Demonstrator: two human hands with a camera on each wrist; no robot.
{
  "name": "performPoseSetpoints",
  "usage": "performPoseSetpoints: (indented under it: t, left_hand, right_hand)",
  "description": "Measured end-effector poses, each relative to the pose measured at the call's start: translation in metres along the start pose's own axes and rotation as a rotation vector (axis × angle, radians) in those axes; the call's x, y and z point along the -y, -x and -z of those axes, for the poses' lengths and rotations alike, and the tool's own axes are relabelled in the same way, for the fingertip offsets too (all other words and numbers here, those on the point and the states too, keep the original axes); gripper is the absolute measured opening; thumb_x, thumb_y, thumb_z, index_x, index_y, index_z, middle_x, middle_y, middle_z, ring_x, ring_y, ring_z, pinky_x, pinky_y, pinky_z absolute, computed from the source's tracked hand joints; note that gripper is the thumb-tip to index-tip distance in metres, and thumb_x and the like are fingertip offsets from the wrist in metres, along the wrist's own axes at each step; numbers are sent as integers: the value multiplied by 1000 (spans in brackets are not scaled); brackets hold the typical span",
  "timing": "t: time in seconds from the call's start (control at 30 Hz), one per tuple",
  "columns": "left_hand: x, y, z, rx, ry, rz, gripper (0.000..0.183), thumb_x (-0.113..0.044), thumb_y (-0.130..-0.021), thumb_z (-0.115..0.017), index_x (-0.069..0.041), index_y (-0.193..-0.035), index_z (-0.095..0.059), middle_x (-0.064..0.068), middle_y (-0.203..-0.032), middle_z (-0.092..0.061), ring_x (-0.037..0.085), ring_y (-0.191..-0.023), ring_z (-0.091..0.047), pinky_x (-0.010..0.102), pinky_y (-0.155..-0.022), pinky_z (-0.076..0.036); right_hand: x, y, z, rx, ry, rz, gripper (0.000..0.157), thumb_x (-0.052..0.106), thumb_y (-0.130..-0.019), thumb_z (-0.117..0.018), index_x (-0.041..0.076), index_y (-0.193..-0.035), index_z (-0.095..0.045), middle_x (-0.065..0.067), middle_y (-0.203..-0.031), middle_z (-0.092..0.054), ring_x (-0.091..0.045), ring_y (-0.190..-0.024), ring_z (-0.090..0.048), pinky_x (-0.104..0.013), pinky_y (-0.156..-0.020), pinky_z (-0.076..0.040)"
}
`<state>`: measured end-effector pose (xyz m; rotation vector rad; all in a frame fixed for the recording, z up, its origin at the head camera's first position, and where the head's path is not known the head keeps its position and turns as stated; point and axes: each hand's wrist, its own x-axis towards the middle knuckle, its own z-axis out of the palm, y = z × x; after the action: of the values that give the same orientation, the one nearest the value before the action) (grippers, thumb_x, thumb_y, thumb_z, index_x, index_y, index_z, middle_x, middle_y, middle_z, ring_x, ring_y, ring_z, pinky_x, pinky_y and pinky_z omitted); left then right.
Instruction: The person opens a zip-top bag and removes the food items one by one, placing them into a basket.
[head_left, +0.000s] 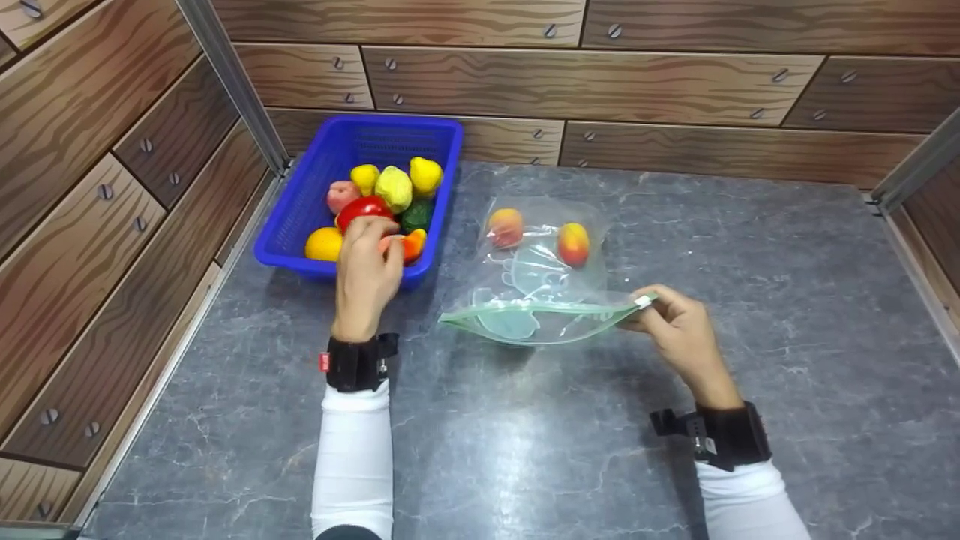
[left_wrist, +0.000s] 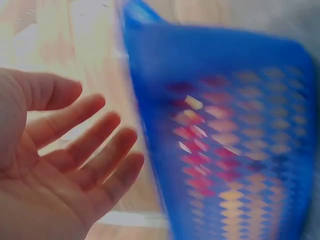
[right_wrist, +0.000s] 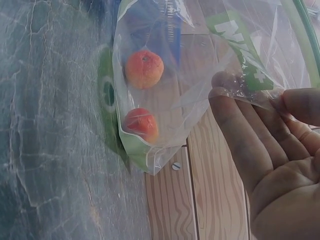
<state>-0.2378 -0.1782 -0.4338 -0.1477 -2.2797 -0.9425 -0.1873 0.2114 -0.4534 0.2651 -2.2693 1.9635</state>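
Note:
In the head view my left hand [head_left: 367, 270] is over the near side of a blue plastic basket [head_left: 268, 251], beside a shiny red fruit [head_left: 364, 210]. Its fingers are loosely bent with nothing between them in the left wrist view. With thumb and fingers, my right hand [head_left: 679, 334] pinches the right end of the green zip edge of a clear zip bag [head_left: 540, 289]. The bag's mouth gapes toward me. Inside lie two red-and-yellow fruits like peaches, one at left [head_left: 505, 227] and one at right [head_left: 573, 244].
Also in the basket are an orange [head_left: 324, 244], a pink peach-like fruit [head_left: 343, 196], yellow fruits [head_left: 425, 177], a wrinkled yellow-green one [head_left: 394, 189] and a dark green one [head_left: 417, 216]. Wood-patterned panels [head_left: 600, 82] wall the grey marbled table [head_left: 787, 300] at left and back.

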Motion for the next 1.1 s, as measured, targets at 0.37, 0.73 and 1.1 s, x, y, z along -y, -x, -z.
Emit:
performPoseSetpoints:
  t: [0.37,0.73,1.1]
  left_hand:
    - [-60,8,13,145,103,-278,10,-1,-93,-68,0,-102,-74,13,-103,-71,28,-93,-67,37,-86,-54]
    - [-115,30,15,339,291,-495,7,-1,-95,-68,-2,-99,-74,7,-99,-71,17,-87,-66,22,-81,-56]
    - [-139,48,0,545,247,-661,13,-3,-96,-67,-6,-106,-75,1,-100,-71,11,-84,-63,18,-76,-53]
  right_hand:
    - [-1,-1,0,6,2,15,13,-14,-98,-52,-19,-99,-64,3,-87,-76,-13,-79,-76,-32,-77,-62]
    - [-2,-2,0,4,-25,16,13,-16,-97,-51,-20,-99,-63,2,-87,-75,-13,-79,-76,-32,-77,-62]
    - [-1,-1,0,4,-32,20,14,-16,-97,-50,-21,-100,-63,0,-88,-74,-13,-80,-75,-32,-78,-62]
